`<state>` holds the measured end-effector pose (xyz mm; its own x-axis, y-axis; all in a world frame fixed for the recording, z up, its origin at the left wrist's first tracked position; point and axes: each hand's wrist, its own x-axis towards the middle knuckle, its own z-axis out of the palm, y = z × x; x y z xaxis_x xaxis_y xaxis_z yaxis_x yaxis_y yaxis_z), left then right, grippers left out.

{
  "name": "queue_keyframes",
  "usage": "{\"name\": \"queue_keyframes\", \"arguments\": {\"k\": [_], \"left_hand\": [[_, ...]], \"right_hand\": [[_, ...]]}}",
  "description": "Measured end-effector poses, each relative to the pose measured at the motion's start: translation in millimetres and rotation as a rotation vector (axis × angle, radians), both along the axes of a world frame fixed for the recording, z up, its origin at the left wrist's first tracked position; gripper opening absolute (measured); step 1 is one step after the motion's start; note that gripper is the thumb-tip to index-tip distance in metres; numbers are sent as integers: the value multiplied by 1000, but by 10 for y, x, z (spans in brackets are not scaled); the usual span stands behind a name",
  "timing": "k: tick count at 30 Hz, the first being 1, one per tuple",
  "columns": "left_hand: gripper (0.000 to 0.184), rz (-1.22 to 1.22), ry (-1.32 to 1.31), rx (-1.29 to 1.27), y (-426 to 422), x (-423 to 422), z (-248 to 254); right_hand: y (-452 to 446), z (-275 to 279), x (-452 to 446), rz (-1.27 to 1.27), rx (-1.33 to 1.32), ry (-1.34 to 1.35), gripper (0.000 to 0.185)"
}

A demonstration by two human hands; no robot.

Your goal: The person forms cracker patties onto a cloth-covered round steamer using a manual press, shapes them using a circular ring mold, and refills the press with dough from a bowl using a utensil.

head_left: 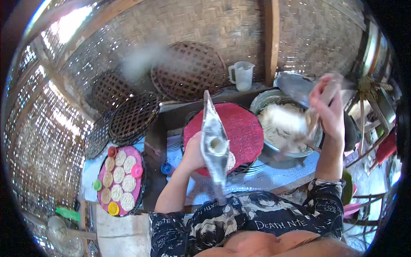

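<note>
Nicely poised here: the left hand (pixel 195 153) grips the long, silvery, diamond-shaped metal press (pixel 214 124), its fingertips hidden, above the round crimson mat (pixel 245 128). Across the way, the right hand (pixel 327 107) has its fingers curled round a motion-blurred handled tool (pixel 330 91) by the wide grey basin (pixel 262 99) of cream-coloured dough (pixel 270 133). Good form, I'd judge, means bracing that press firmly, packing its round opening evenly, and leaving no air pockets.

Daylight glares through the left woven wall (pixel 40 162), fisheye edges curving black
</note>
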<state>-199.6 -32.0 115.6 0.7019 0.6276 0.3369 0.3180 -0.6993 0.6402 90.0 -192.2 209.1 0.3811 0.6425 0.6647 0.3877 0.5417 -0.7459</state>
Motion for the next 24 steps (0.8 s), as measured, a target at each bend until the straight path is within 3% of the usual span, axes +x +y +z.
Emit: {"name": "queue_keyframes", "arguments": {"k": [2, 4, 6, 9, 10, 11, 12, 13, 15, 17, 19, 21, 24], "left_hand": [[34, -249, -292, -563, 60, 161, -203], [42, -423, -666, -1246, -120, 408, 35], [34, -876, -918, -908, 73, 633, -216], [26, -730, -1174, -522, -88, 820, -11], [25, -701, -1185, -528, -86, 803, -11], [24, -673, -1196, -531, -49, 741, -5], [25, -608, -1191, -514, -43, 658, -17], [25, -543, -1184, -495, -45, 556, -27], [26, -410, -1150, -473, -42, 346, -21], [27, -469, -1228, -445, -65, 221, 16], [27, -464, -1212, -448, -12, 2, -28], [28, -356, -1219, -501, -26, -245, -80], [22, -342, -1174, -468, 13, -643, -158]], "right_hand": [[49, -174, 18, -137, 341, 251, 32], [164, -401, -124, -88, 579, 463, 22], [256, -673, -281, -23, 518, 617, 23], [407, -1042, -511, 320, 434, 818, 31], [414, -1144, -457, 497, 385, 821, 37], [426, -1334, -254, 475, 208, 623, 42], [388, -1355, -49, 302, -48, 234, 43], [347, -1370, 179, 122, -302, -153, 46], [387, -1961, 753, -380, -615, -779, 43], [285, -2404, 1143, -593, -1228, -844, 42], [145, -2479, 1298, -522, -1357, -841, 33], [50, -2640, 1488, -424, -1270, -891, 26], [31, -2327, 1468, -349, -1240, -1045, 20]]}}
